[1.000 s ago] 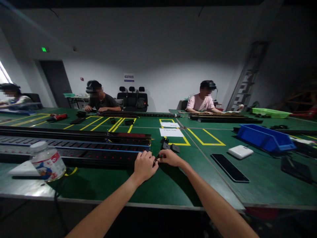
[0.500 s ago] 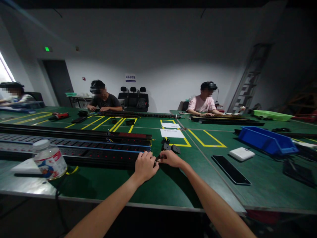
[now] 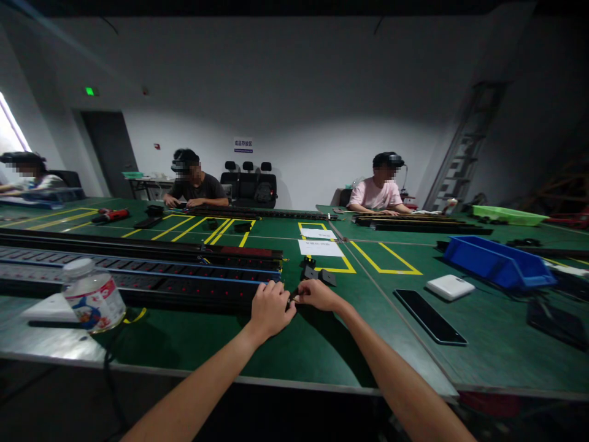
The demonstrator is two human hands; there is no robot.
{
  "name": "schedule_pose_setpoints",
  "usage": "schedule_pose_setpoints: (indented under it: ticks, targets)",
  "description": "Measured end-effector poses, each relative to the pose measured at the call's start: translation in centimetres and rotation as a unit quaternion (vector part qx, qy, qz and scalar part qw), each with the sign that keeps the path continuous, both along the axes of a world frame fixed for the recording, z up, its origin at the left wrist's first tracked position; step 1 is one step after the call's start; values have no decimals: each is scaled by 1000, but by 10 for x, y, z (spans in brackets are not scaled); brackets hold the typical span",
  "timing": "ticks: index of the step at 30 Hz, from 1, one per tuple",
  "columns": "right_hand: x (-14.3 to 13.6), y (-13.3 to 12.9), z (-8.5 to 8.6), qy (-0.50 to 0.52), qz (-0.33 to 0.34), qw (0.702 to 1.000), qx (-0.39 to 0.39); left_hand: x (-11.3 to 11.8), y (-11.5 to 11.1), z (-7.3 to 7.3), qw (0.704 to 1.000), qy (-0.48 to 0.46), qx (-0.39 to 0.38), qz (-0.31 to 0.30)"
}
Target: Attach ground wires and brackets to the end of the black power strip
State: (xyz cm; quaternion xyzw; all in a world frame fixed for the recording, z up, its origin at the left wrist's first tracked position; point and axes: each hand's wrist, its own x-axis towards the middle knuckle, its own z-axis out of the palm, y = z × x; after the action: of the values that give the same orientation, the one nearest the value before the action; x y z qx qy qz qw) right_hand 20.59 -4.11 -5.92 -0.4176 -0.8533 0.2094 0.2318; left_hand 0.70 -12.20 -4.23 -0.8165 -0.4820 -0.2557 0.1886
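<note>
Long black rails (image 3: 193,293) with rows of red dots lie side by side on the green table. My left hand (image 3: 272,309) is curled over the right end of the nearest rail, its thumb toward the right hand. Just beside it, my right hand (image 3: 318,295) is closed in a pinch on a small dark piece (image 3: 291,299) at that rail end. The fingers hide most of this piece, so its kind does not show. Behind the right hand sit small black blocks (image 3: 326,277).
A clear jar (image 3: 94,301) stands at the front left. To the right are a phone (image 3: 430,316), a white box (image 3: 451,286) and a blue bin (image 3: 499,263). Paper labels (image 3: 321,248) lie ahead. Co-workers sit across the table and at the far left.
Both hands keep nearly the same place and grip at the rail end. The view has shifted very slightly.
</note>
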Motion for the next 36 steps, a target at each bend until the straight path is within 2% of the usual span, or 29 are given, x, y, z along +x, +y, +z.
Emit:
schedule_pose_setpoints:
  ticks: [36]
  targets:
    - [0,-1,0,2,1,1000,-7,0,-3,5,1000,-4,-9,-6]
